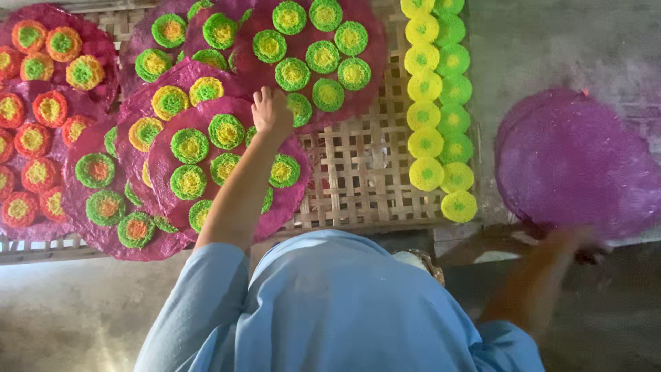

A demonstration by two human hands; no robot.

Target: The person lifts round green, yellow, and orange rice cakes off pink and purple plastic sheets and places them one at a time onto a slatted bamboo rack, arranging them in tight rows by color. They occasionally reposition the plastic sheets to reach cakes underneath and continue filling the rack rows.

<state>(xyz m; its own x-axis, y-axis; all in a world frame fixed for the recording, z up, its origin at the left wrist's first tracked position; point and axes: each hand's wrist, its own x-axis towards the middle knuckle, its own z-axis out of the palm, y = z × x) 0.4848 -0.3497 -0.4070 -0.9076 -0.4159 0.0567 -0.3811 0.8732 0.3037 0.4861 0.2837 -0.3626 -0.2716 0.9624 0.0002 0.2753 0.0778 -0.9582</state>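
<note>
The head camera is looking straight down over a light blue garment (pixel 330 310), and on the far left it is taking in magenta discs topped with orange-and-green rosettes (pixel 41 124), overlapping one another on a woven bamboo tray (pixel 358 172). Moving right, more magenta discs are showing, these carrying green-and-yellow rosettes (pixel 189 145).

Here is the left hand (pixel 270 111), reaching forward on a bare forearm from a blue sleeve. It is resting on the upper edge of the nearest rosette-covered disc (pixel 227 165), where that disc is meeting the big one behind it (pixel 310 48). Its fingers are curling down together against the discs; whether they are pinching anything, the camera cannot tell.

Further right, bare lattice of the tray is showing, and then two neat columns of loose rosettes, yellow ones (pixel 423 89) just beside green ones (pixel 454 89), running along the tray's right edge.

Past the tray, on the grey floor (pixel 551 41), a stack of plain purple discs (pixel 575 158) is lying, well apart from the decorated ones. The right hand (pixel 568 241) is sitting at the near edge of that stack, heavily blurred. It is touching or gripping the rim of the top purple disc, but the blur is hiding how the grip is set, so apart or together cannot be told.
</note>
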